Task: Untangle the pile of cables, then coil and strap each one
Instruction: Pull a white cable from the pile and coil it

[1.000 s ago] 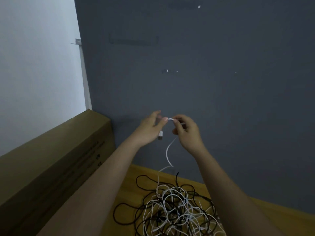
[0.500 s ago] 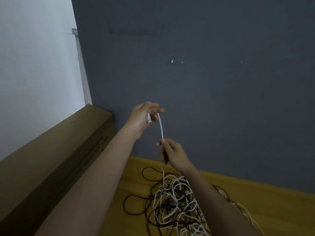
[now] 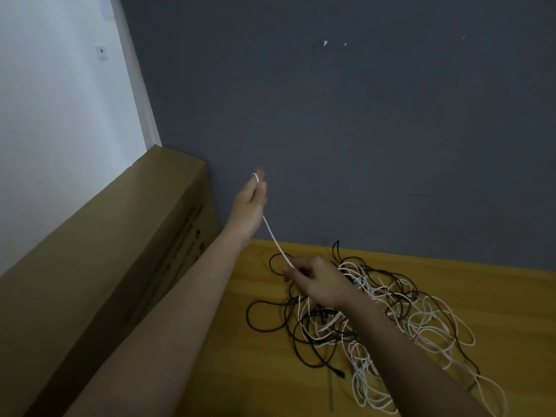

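A white cable [image 3: 272,233] runs taut between two hands — the left hand [image 3: 251,203], raised by the grey wall [image 3: 361,130], pinches its looped end, the right hand [image 3: 313,279] grips it lower, above the tangled cable pile [image 3: 391,311] on the wooden floor [image 3: 496,296] beside a cardboard box [image 3: 105,251].

Looks like a plain room at home: wooden floor [image 3: 496,299], grey painted wall [image 3: 361,145], long cardboard box [image 3: 120,236], wall socket [image 3: 101,51].

Left hand [image 3: 251,203] raised, right hand [image 3: 316,279] low, both pinching taut white cable [image 3: 275,240] above pile [image 3: 370,314].
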